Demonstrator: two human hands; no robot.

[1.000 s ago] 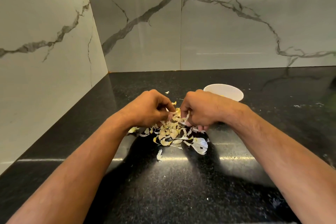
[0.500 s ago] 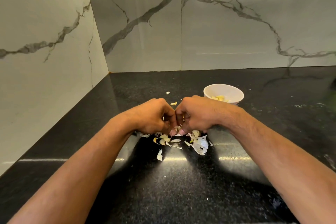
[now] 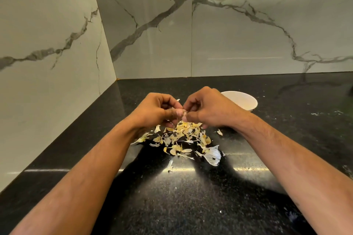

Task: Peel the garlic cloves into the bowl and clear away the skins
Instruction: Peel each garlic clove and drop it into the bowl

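Head view: left hand (image 3: pixel 154 109) and right hand (image 3: pixel 208 109), fingers curled, pinch a small pale garlic clove (image 3: pixel 183 114) above the heap of papery yellow-white skins (image 3: pixel 181 137) mid-desk, left of the round white bowl (image 3: pixel 242 101). Strip skin downward onto the heap. No legible writing.

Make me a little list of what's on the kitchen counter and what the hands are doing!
left hand: fingers curled, pinching a small garlic clove
right hand: pinching the same clove
skins: loose pile under the hands
bowl: white, behind the right hand
counter: black, shiny
wall: grey marble
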